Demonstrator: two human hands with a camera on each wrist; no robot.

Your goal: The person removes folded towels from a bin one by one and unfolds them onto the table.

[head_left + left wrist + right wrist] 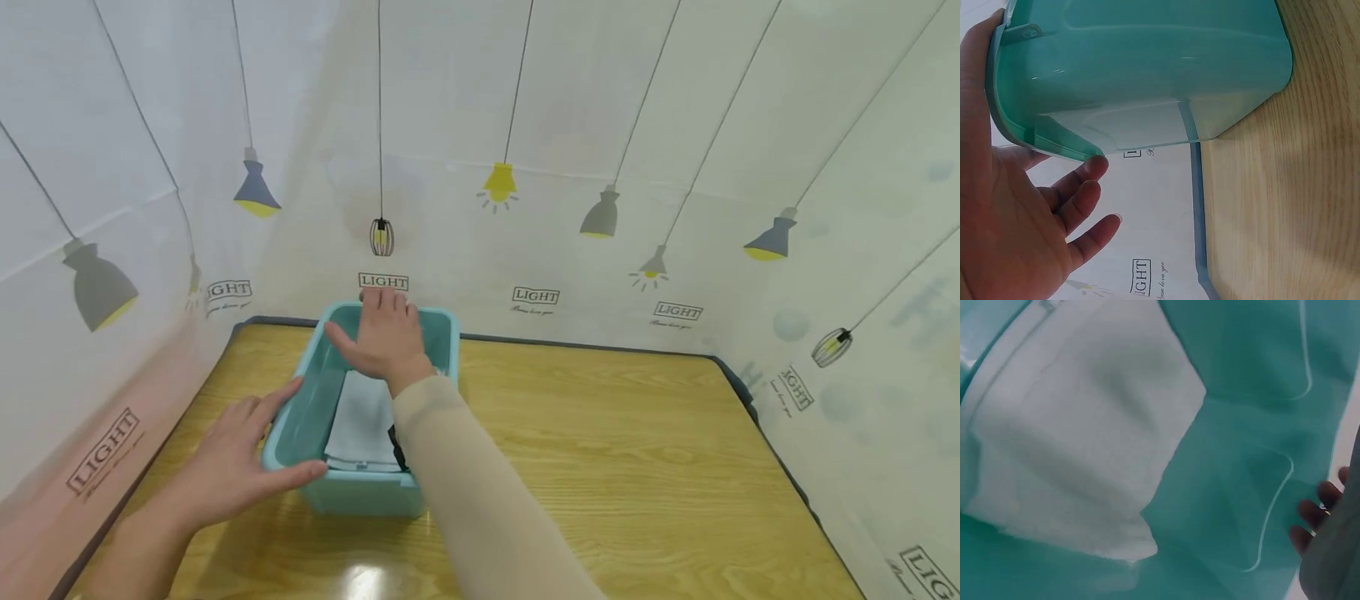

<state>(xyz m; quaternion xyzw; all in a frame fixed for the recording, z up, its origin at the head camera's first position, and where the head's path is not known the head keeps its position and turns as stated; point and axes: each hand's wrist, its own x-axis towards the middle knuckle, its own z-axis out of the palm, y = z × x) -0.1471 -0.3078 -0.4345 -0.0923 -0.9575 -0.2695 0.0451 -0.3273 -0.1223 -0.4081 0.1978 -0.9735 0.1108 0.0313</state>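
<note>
Bin [362,497], teal, stood left of centre in the head frame, a white sheet [362,417] lying inside it. At lower left, the left hand [228,454] touched the bin with fingers loosely spread; nearer centre, the right hand [388,335] hung over its far end, fingers extended, contact unclear. A black piece [397,448], partly hidden, showed at the sheet's right edge.

A bin [360,498] is standing on the left of a table [637,433], a sheet [360,417] lying inside; the left hand [234,462] is touching its left rim, the right hand [388,337] extending over the far rim.
</note>
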